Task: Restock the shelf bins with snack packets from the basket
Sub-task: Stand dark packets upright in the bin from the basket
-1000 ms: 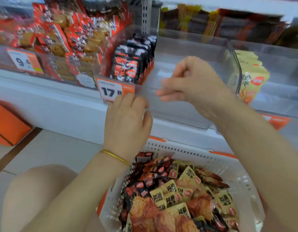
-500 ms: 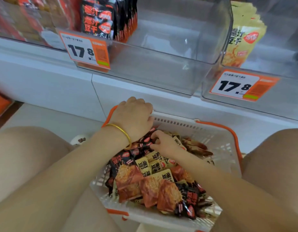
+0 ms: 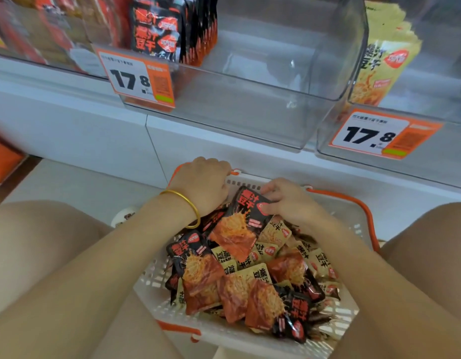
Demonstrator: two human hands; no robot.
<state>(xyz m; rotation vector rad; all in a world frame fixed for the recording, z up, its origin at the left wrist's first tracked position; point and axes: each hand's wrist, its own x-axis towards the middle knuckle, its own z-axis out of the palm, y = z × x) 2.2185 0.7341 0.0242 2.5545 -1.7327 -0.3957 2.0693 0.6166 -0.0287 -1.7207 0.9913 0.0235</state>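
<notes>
The black packet (image 3: 239, 224) lies tilted on top of the pile at the far end of the basket (image 3: 156, 286), its top edge lifted. It looks light, flat and crinkly, with a glossy, probably slippery film. The sealed top edge is likely the surest place to pinch, and there the right hand (image 3: 289, 203) pinches it between thumb and fingers. The left hand (image 3: 203, 185) is curled at the basket's far left corner by the rim; whether it grips anything I cannot tell. Above, the clear bin (image 3: 250, 104) holds a few matching black packets (image 3: 167, 29) at its left side. Half a second ago the right hand was down among the packets with none raised, and the left hand stays in its corner.
</notes>
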